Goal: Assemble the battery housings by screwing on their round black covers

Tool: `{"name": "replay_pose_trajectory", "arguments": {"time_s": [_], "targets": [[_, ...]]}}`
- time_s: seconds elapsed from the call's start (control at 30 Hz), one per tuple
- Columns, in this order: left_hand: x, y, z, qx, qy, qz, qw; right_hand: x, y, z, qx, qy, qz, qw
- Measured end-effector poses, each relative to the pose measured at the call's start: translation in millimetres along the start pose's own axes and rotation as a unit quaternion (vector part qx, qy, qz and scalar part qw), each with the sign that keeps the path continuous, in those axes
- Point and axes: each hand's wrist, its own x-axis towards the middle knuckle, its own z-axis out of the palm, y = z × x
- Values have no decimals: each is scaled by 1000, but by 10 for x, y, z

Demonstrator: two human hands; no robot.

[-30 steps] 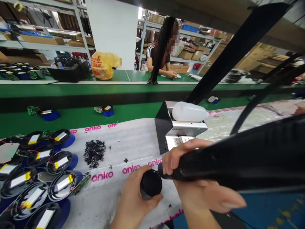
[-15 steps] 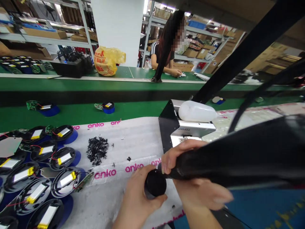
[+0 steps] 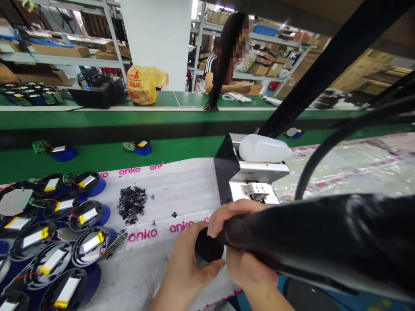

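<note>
Around a small black cylindrical piece with a round flat top (image 3: 210, 247), the fingers and thumb of my left hand (image 3: 184, 263) are curled. My right hand (image 3: 256, 270) is closed about the narrow end of a thick black tube (image 3: 292, 233), which comes in from the right; its fingers show above the tube and its palm below, the rest being hidden. The tube's tip lies right beside the black piece; contact cannot be made out. Behind my hands stands a metal dispenser-like device (image 3: 264, 170) with a white plastic bottle (image 3: 264, 148) lying on top.
Blue round housings with batteries (image 3: 87, 216) crowd the left. A heap of small black parts (image 3: 132, 205) lies on the white foam sheet (image 3: 181, 185). More housings sit on the green belt (image 3: 184, 147). Across the bench are a yellow bag (image 3: 144, 84) and a co-worker (image 3: 223, 65).
The black tube and my right hand have shifted slightly left, uncovering more of the metal device. My left hand still holds the black piece. The co-worker's hands have risen.
</note>
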Motion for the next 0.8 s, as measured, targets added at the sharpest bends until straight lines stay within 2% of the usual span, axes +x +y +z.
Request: {"name": "replay_pose_trajectory", "arguments": {"time_s": [0.07, 0.17, 0.27, 0.33, 0.4, 0.47, 0.53, 0.6, 0.7, 0.8], "targets": [[-26, -22, 26, 14, -12, 22, 1000, 29, -61, 68, 11, 11, -6, 1000], [-74, -60, 33, 50, 7, 44, 998, 163, -190, 76, 43, 36, -10, 998], [-121, -103, -32, 69, 10, 42, 997, 423, -334, -122, 43, 102, -71, 991], [-152, -149, -92, 35, -24, 33, 999, 635, -386, -327, -11, 166, -147, 975], [-185, -206, -131, -29, -59, 19, 998, 826, -381, -518, -57, 204, -189, 959], [-212, -258, -129, -72, -72, 4, 995, 938, -344, -644, -79, 202, -182, 959], [-220, -293, -91, -59, -53, 1, 997, 934, -322, -679, -101, 180, -137, 969], [-204, -306, -44, -19, -12, -3, 1000, 820, -352, -615, -105, 153, -73, 980], [-155, -303, -5, -7, 20, -9, 1000, 562, -496, -373, -45, 108, 1, 993], [-124, -284, -9, -11, 23, 2, 1000, 378, -646, -96, 29, 56, -10, 998]]}}
